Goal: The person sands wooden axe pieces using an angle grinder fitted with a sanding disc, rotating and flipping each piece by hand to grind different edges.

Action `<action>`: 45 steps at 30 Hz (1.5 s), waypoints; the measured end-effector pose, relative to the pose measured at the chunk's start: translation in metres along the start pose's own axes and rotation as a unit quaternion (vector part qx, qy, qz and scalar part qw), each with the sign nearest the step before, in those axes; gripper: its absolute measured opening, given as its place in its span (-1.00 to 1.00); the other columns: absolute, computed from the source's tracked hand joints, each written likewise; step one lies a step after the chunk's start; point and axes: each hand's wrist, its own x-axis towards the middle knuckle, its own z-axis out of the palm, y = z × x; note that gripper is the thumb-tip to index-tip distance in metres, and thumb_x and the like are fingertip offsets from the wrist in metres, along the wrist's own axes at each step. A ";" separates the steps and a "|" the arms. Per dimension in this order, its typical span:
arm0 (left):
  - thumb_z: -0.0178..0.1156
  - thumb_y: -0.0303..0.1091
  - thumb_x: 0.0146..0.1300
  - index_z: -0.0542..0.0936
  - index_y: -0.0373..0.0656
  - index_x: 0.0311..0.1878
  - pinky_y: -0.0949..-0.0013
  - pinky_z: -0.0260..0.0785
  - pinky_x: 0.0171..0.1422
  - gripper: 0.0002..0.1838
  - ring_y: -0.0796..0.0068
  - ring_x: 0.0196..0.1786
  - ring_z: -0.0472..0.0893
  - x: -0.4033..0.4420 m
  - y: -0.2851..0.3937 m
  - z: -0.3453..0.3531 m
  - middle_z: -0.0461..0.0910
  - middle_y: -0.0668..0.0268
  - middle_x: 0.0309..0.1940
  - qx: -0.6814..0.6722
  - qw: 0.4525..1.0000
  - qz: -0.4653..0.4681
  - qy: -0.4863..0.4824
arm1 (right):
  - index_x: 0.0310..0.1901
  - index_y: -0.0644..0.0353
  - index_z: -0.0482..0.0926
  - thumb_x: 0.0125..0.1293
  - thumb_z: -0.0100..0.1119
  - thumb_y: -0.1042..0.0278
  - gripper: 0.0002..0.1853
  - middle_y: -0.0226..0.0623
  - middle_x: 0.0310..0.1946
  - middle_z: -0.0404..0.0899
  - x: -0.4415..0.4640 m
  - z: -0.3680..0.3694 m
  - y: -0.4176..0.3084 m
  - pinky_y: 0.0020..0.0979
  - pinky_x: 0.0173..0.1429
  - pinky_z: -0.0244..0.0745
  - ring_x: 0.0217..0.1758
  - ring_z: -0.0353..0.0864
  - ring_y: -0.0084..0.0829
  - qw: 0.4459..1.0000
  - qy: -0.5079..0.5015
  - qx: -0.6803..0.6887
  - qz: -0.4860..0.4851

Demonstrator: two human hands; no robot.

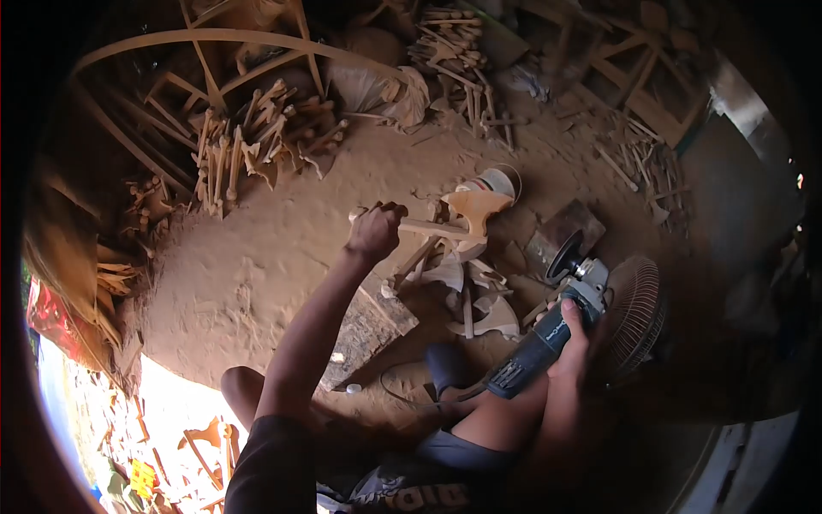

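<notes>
My left hand (377,231) is closed around the shaft of a carved wooden piece (437,229), with its knobbed end showing past my fist. The far end of this piece meets a broad, curved, axe-shaped part (478,206); I cannot tell if they are joined. In my right hand (572,338) is an angle grinder (548,336), its dark green body tilted up and away from me. The grinder's round disc (566,255) stands apart from the wood, to its right. Several similar carved pieces (495,317) lie on the ground between my hands.
A caged fan (634,313) stands close to the right of the grinder. A worn board (364,330) lies before my legs, near the grinder's cord (402,398). Stacks of carved wood (244,146) and chair frames fill the back. A white tub (502,182) sits behind the held piece.
</notes>
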 end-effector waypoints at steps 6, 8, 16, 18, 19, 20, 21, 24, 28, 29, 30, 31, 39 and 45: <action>0.18 -0.32 0.38 0.67 -0.17 -0.08 0.09 0.58 -0.04 -0.82 0.00 -0.12 0.76 -0.138 -0.097 -0.135 0.75 0.02 -0.19 -0.037 0.978 -0.188 -0.078 | 0.32 0.17 0.23 0.24 0.42 0.40 -0.31 -0.06 -0.20 0.60 -0.005 0.013 -0.011 -0.23 -0.29 0.71 -0.33 0.68 -0.25 0.996 -0.054 -0.001 0.076; 0.19 -0.32 0.40 0.67 -0.23 -0.07 0.14 0.58 -0.05 -0.80 0.05 -0.13 0.77 -0.217 -0.122 -0.164 0.76 0.02 -0.16 -0.059 0.962 -0.265 0.001 | 0.27 0.17 0.27 0.26 0.41 0.37 -0.38 -0.07 -0.23 0.61 -0.004 0.019 -0.007 -0.24 -0.34 0.70 -0.38 0.67 -0.25 0.996 -0.055 -0.003 0.063; 0.23 -0.15 0.35 0.72 -0.17 -0.03 0.12 0.55 0.15 -0.69 0.04 0.00 0.73 -0.626 -0.090 -0.120 0.76 0.04 -0.14 0.017 0.719 -0.677 -0.154 | 0.02 0.32 0.55 0.42 0.25 0.14 -0.62 -0.21 -0.19 0.62 0.004 0.028 0.012 -0.33 -0.17 0.60 -0.23 0.62 -0.36 0.974 -0.163 0.033 0.153; 0.21 -0.07 0.33 0.73 -0.18 -0.03 0.12 0.54 0.21 -0.62 0.07 0.04 0.72 -0.698 -0.037 -0.104 0.75 0.03 -0.09 -0.026 0.652 -0.717 -0.244 | 0.03 0.23 0.56 0.49 0.16 0.13 -0.68 -0.27 -0.15 0.64 0.009 0.028 0.018 -0.35 -0.10 0.62 -0.22 0.63 -0.38 0.967 -0.212 0.033 0.136; 0.20 -0.08 0.32 0.72 -0.19 0.00 0.11 0.53 0.24 -0.61 0.08 0.12 0.69 -0.722 -0.015 -0.097 0.73 0.02 -0.01 -0.076 0.574 -0.773 -0.261 | 0.05 0.21 0.57 0.47 0.17 0.11 -0.66 -0.28 -0.15 0.64 0.006 0.035 0.016 -0.36 -0.08 0.61 -0.21 0.63 -0.39 0.972 -0.210 -0.008 0.105; 0.18 -0.09 0.31 0.72 -0.20 0.03 0.10 0.52 0.27 -0.59 0.08 0.20 0.65 -0.742 0.004 -0.090 0.70 0.00 0.07 -0.129 0.495 -0.814 -0.275 | 0.06 0.20 0.59 0.44 0.17 0.10 -0.65 -0.28 -0.15 0.65 0.005 0.041 0.016 -0.36 -0.06 0.61 -0.19 0.64 -0.40 0.975 -0.204 -0.050 0.073; 0.18 -0.09 0.31 0.71 -0.22 0.06 0.11 0.51 0.29 -0.57 0.10 0.22 0.64 -0.761 0.023 -0.084 0.68 0.01 0.11 -0.143 0.472 -0.824 -0.279 | 0.06 0.20 0.59 0.44 0.17 0.11 -0.65 -0.28 -0.16 0.65 0.001 0.050 0.017 -0.36 -0.07 0.61 -0.20 0.64 -0.39 0.977 -0.198 -0.073 0.043; 0.19 -0.10 0.30 0.65 -0.24 0.16 0.11 0.49 0.34 -0.51 0.13 0.29 0.62 -0.797 0.072 -0.069 0.63 0.02 0.23 -0.135 0.433 -0.855 -0.251 | 0.04 0.20 0.59 0.42 0.18 0.12 -0.66 -0.27 -0.18 0.65 -0.021 0.083 0.034 -0.35 -0.09 0.61 -0.22 0.64 -0.38 0.970 -0.227 -0.084 0.017; 0.16 -0.13 0.32 0.62 -0.20 0.22 0.07 0.48 0.35 -0.51 0.08 0.32 0.60 -0.815 0.085 -0.065 0.60 0.03 0.26 -0.135 0.370 -0.901 -0.183 | 0.02 0.20 0.59 0.40 0.18 0.13 -0.67 -0.25 -0.20 0.64 -0.048 0.115 0.049 -0.33 -0.13 0.61 -0.25 0.63 -0.36 0.959 -0.271 -0.079 0.008; 0.16 -0.13 0.33 0.63 -0.19 0.20 0.08 0.49 0.32 -0.53 0.07 0.31 0.60 -0.818 0.084 -0.069 0.61 0.02 0.25 -0.102 0.392 -0.902 -0.152 | 0.01 0.20 0.59 0.39 0.18 0.13 -0.67 -0.25 -0.21 0.64 -0.054 0.122 0.051 -0.33 -0.14 0.61 -0.25 0.63 -0.35 0.956 -0.282 -0.079 0.009; 0.16 -0.13 0.33 0.65 -0.19 0.17 0.07 0.49 0.32 -0.55 0.06 0.29 0.61 -0.817 0.081 -0.075 0.60 0.00 0.24 -0.086 0.383 -0.913 -0.109 | 0.01 0.20 0.59 0.39 0.18 0.14 -0.67 -0.25 -0.21 0.64 -0.062 0.130 0.055 -0.33 -0.14 0.61 -0.26 0.63 -0.35 0.953 -0.293 -0.079 0.008; 0.16 -0.12 0.33 0.67 -0.19 0.13 0.06 0.49 0.30 -0.57 0.04 0.25 0.63 -0.821 0.077 -0.083 0.62 -0.02 0.20 -0.072 0.366 -0.926 -0.054 | 0.00 0.20 0.59 0.38 0.18 0.14 -0.68 -0.24 -0.22 0.64 -0.068 0.137 0.058 -0.32 -0.15 0.61 -0.27 0.63 -0.34 0.950 -0.302 -0.077 0.008; 0.14 -0.23 0.27 0.59 -0.16 0.01 -0.02 0.45 0.23 -0.69 -0.04 0.16 0.61 -0.913 0.091 -0.129 0.61 0.07 0.02 0.298 0.219 -0.912 0.177 | -0.04 0.20 0.59 0.33 0.19 0.16 -0.70 -0.21 -0.27 0.64 -0.099 0.166 0.072 -0.29 -0.22 0.60 -0.32 0.63 -0.30 0.936 -0.344 -0.068 0.027; 0.11 0.20 0.36 0.56 -0.13 0.25 -0.03 0.17 0.50 -0.36 -0.10 0.43 0.40 -1.037 0.101 -0.209 0.58 -0.03 0.26 0.079 0.180 -0.975 0.101 | -0.08 0.19 0.59 0.30 0.19 0.18 -0.71 -0.19 -0.31 0.64 -0.099 0.161 0.063 -0.27 -0.26 0.60 -0.37 0.63 -0.27 0.939 -0.339 -0.057 0.027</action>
